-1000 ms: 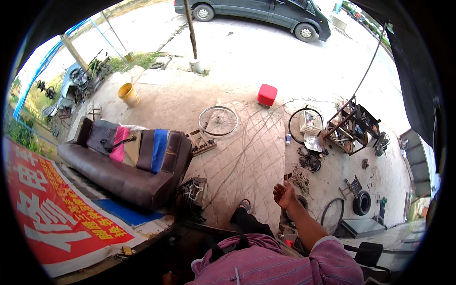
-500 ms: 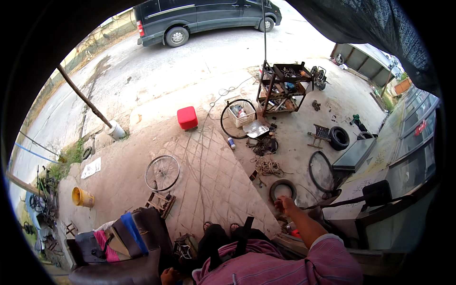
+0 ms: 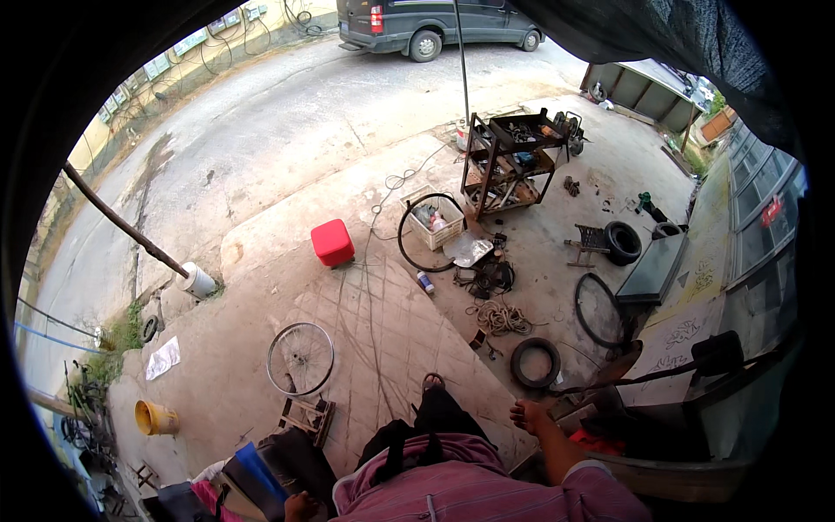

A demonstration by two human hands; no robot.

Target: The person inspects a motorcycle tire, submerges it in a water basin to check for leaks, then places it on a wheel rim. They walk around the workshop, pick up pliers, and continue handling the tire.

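Observation:
My right hand (image 3: 527, 416) hangs out in front of my right side, fingers loosely apart, with nothing seen in it. Nearest to it on the ground lies a small black tyre (image 3: 535, 363). At the lower edge my left hand (image 3: 302, 506) is low beside my hip, next to a dark brown padded seat (image 3: 300, 457); its fingers are too dark and small to make out. A bare spoked wheel rim (image 3: 300, 358) lies flat ahead to the left, above a low wooden stool (image 3: 307, 419).
A red stool (image 3: 332, 243) stands ahead. A rusty tool rack (image 3: 513, 165), a white crate (image 3: 435, 223), a coil of rope (image 3: 503, 318) and more tyres (image 3: 623, 243) spread to the right. At left are a yellow bucket (image 3: 156, 418) and a leaning pole (image 3: 126, 224). A dark van (image 3: 444, 26) is on the road.
My body has moved forward and the view has shifted, with the padded seat slipping lower. My right hand has lowered, away from the small tyre. The van sits further right in the view.

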